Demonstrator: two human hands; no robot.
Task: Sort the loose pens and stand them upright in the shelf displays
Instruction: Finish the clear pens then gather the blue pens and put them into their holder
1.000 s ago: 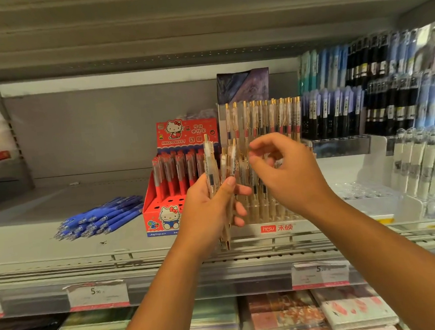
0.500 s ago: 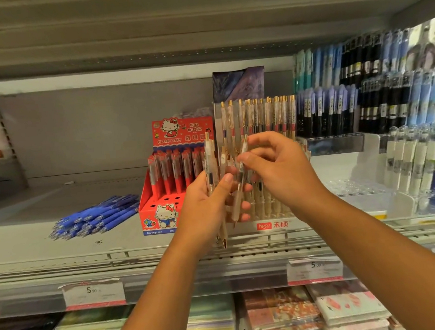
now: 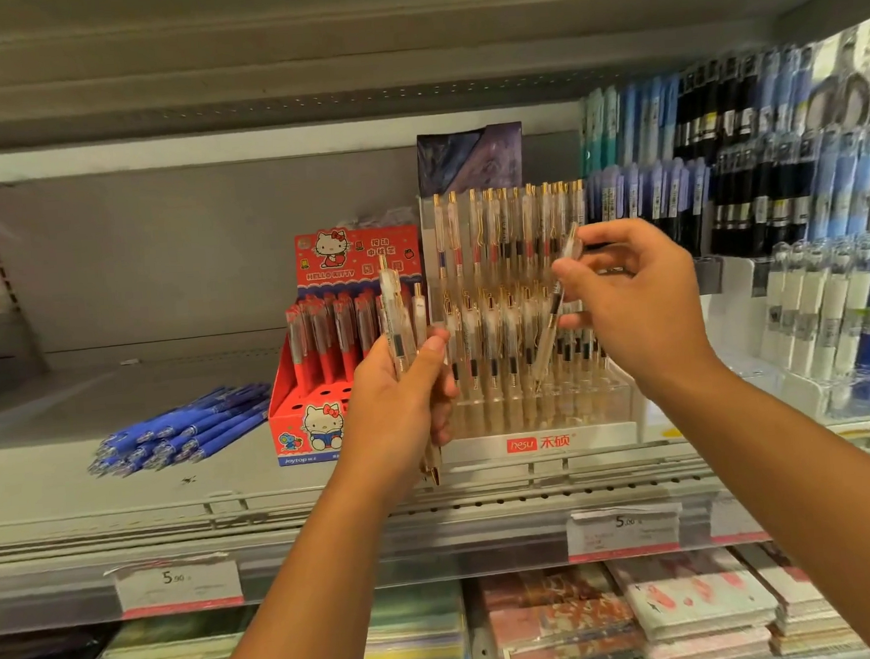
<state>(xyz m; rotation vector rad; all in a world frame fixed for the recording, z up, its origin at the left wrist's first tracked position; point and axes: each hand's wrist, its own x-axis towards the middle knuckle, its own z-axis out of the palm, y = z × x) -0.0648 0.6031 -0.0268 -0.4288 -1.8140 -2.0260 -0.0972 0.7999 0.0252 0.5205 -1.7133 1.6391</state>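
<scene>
The right hand (image 3: 637, 310) pinches a single clear pen (image 3: 558, 310) between thumb and fingertips, its grip high on the barrel near the clip end. The pen is tilted, with its tip down among the front rows of the clear hesu display stand (image 3: 538, 443). Whether the tip already sits in a hole cannot be told. The left hand (image 3: 402, 403) has its grip clenched round a small bundle of clear gold-tipped pens (image 3: 403, 326), held upright just left of the stand and in front of the red Hello Kitty pen box (image 3: 321, 424). A heap of loose blue pens (image 3: 187, 429) lies flat on the shelf (image 3: 48, 490), well apart to the left.

The main risk is the tilt. Held so high, the pen's tip can swing, miss a free hole and wedge against a standing neighbour, tipping it or pushing a row askew. The rows look tightly packed, so the fingers may also brush pens already standing.

The bundle is a second worry. Its tips poke out below the left hand, and a slackened grip could let one slide out onto the shelf edge or down past it.

The back-row pens show differently coloured bands, so a pen could land among the wrong colour.
</scene>
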